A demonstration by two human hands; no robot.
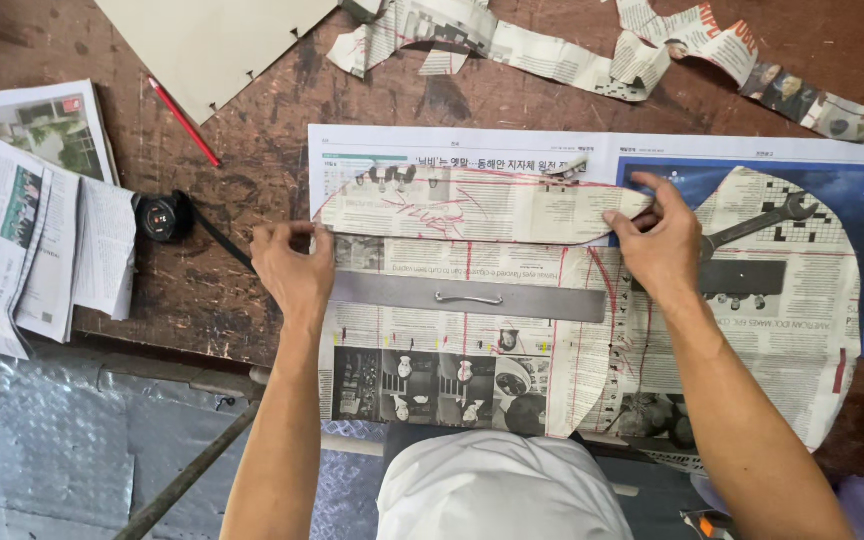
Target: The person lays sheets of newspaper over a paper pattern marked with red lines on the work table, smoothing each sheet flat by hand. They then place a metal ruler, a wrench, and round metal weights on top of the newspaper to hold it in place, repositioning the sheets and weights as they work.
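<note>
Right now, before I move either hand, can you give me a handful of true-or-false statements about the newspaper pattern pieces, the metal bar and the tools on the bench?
1. Both hands press the ends of the long, rounded newspaper strip: left hand, right hand. True.
2. The flat grey metal bar with a small handle lies above the strip. False: it lies just below it, between the hands.
3. The red pencil rests on the worn wooden benchtop. True.
4. The steel wrench is held in the right hand. False: it lies on the large rounded newspaper piece, beside that hand.
5. The black tape measure sits right of the right hand. False: it is left of the left hand.
</note>
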